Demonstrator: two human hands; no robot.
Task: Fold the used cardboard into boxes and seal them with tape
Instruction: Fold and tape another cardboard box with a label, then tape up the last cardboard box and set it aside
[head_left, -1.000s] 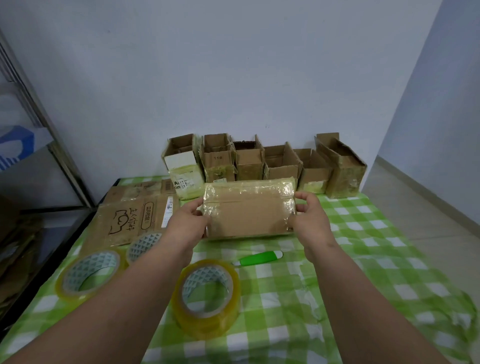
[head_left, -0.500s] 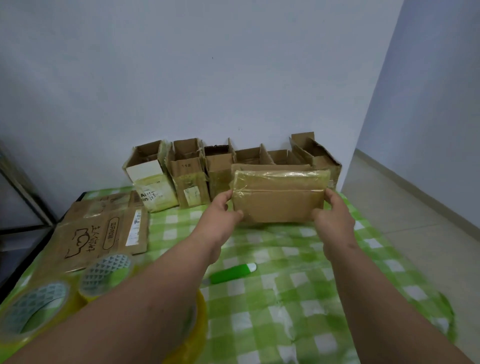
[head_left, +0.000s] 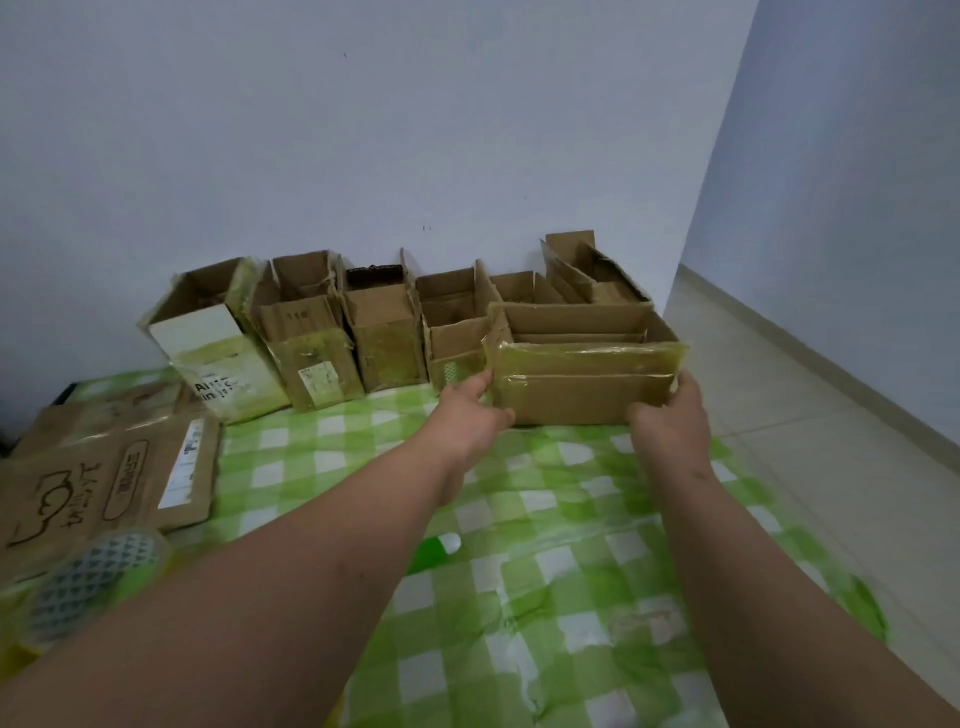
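Reaching forward with both bare arms stretched out, a person holds a wide, low brown cardboard box wrapped in yellowish clear tape (head_left: 582, 387) by its two ends. The left hand (head_left: 470, 418) cups the box's left end, its fingers (head_left: 480, 382) curled against the side wall. The right hand (head_left: 670, 421) grips the right end, thumb up along the corner. The box sits open-topped on the far right of the bench covered by a green and white checked cloth (head_left: 545, 519), touching a row of smaller open cardboard boxes (head_left: 332, 332) lined up against the pale wall (head_left: 363, 130). Flattened printed brown cardboard sheets (head_left: 104, 467) lie at the left, with a blurred roll of clear tape (head_left: 88, 577) near the left forearm. A green-handled tool (head_left: 434, 551) peeks out between the forearms.
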